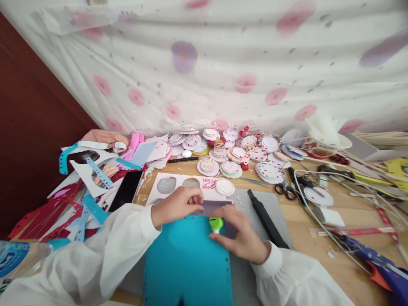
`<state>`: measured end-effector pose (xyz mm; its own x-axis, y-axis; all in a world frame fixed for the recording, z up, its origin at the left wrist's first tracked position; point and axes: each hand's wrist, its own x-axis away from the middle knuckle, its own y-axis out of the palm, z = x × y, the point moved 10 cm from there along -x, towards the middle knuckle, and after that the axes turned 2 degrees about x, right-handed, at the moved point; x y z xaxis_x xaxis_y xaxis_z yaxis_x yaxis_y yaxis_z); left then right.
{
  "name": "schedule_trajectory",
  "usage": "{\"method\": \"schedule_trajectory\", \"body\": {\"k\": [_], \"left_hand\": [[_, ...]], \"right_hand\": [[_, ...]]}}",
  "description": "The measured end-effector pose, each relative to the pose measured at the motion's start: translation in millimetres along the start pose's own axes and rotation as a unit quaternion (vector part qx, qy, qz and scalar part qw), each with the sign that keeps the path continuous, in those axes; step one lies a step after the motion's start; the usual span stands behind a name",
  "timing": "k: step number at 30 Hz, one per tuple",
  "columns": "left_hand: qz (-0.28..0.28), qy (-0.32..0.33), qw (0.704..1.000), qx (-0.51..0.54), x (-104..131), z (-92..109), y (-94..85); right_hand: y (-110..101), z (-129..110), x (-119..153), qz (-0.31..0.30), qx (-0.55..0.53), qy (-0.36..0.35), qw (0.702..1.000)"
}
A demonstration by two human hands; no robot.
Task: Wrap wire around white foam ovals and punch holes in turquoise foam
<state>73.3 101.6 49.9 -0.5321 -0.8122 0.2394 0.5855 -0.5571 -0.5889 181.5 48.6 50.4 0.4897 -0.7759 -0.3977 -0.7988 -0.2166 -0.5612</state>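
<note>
A blue sheet of card [188,263] with small holes punched along its edges lies in front of me. My right hand [239,229] is closed around a small bright green craft punch [216,224] with a white base, at the sheet's upper right corner. Over the sheet's top edge is my left hand [180,205], its fingers curled in toward the thumb; whatever they may hold is too small to make out. Beneath the blue sheet, a purple-grey sheet [207,207] shows at the top edge.
Layered paper discs with coloured dots [207,165] crowd the back. Paper scraps [92,187] and a phone [126,191] are at left. On the grey cutting mat [277,208] lies a black bar-shaped tool [266,219]. Scissors [286,190], cables and a blue glue gun [376,263] lie right.
</note>
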Motion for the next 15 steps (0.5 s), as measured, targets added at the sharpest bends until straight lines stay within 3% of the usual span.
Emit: {"method": "schedule_trajectory", "body": {"k": [4, 7, 10, 12, 15], "left_hand": [[-0.019, 0.017, 1.000, 0.004, 7, 6, -2.7], [-0.010, 0.031, 0.999, -0.042, 23, 8, -15.9], [0.128, 0.016, 0.991, -0.030, 52, -1, -49.0], [0.225, -0.026, 0.973, 0.034, 80, -18, -63.6], [0.284, -0.115, 0.937, 0.167, 115, -56, -53.3]], "right_hand": [[-3, 1, 0, 0.015, -0.016, 0.005, 1.000], [-9, 2, 2, 0.043, -0.038, 0.009, 0.998], [-12, 4, 5, 0.068, -0.058, 0.017, 0.996], [-13, 6, 8, 0.084, -0.073, 0.021, 0.994], [-17, 12, 12, 0.110, -0.113, 0.022, 0.987]]}}
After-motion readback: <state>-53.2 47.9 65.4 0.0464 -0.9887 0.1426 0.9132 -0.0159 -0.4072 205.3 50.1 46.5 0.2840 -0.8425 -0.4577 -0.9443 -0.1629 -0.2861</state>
